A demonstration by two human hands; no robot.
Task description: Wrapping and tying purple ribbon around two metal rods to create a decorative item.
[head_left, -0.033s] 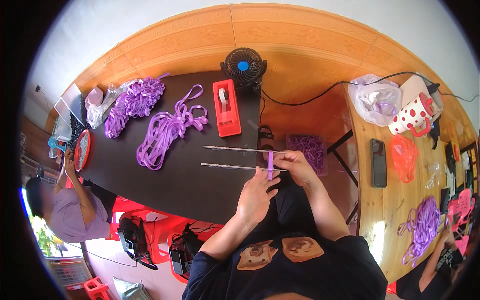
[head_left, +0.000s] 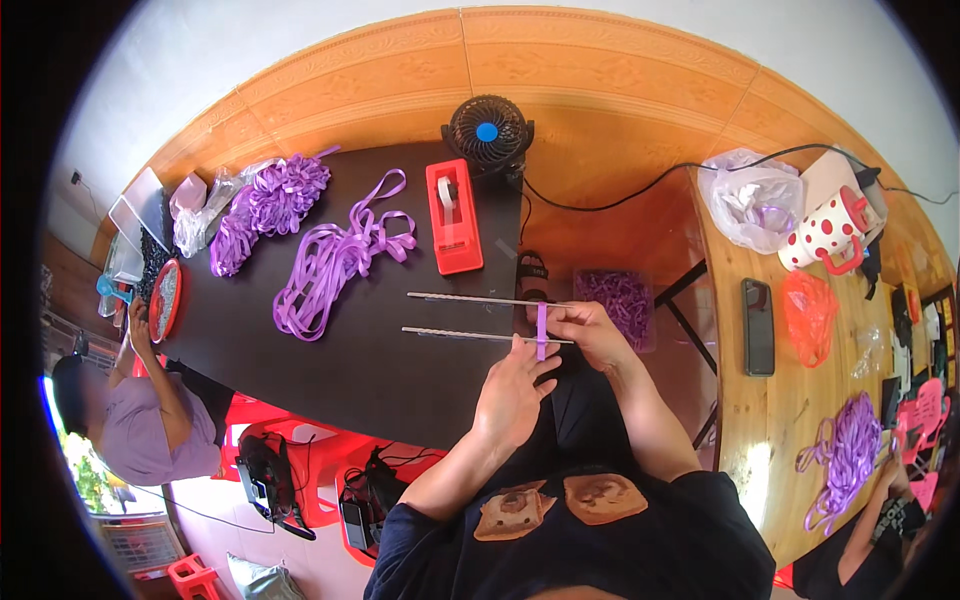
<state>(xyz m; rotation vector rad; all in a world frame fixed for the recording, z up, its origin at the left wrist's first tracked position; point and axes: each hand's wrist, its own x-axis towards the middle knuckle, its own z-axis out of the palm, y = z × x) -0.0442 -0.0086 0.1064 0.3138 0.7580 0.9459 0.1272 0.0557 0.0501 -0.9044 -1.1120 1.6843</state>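
Observation:
Two thin metal rods, an upper one [head_left: 465, 298] and a lower one [head_left: 455, 333], lie parallel past the table's edge, with twisted-looking left parts. A narrow purple ribbon [head_left: 542, 325] spans both rods near their right ends. My left hand [head_left: 510, 395] is at the lower rod, thumb and forefinger closed around the ribbon's lower end, other fingers loosely spread. My right hand [head_left: 595, 338] pinches beside the ribbon, between the rods; its fingertips partly hide what they hold. Below the hands, a clear box [head_left: 615, 305] holds many purple ribbon pieces.
On the dark table [head_left: 350, 385] lie a loose purple ribbon heap [head_left: 335, 270], a bigger bundle [head_left: 270, 210], a red tape dispenser [head_left: 455, 225] and a fan [head_left: 488, 133]. The wooden table [head_left: 735, 430] bears a phone [head_left: 757, 325] and dotted cup [head_left: 822, 232]. People sit left and right.

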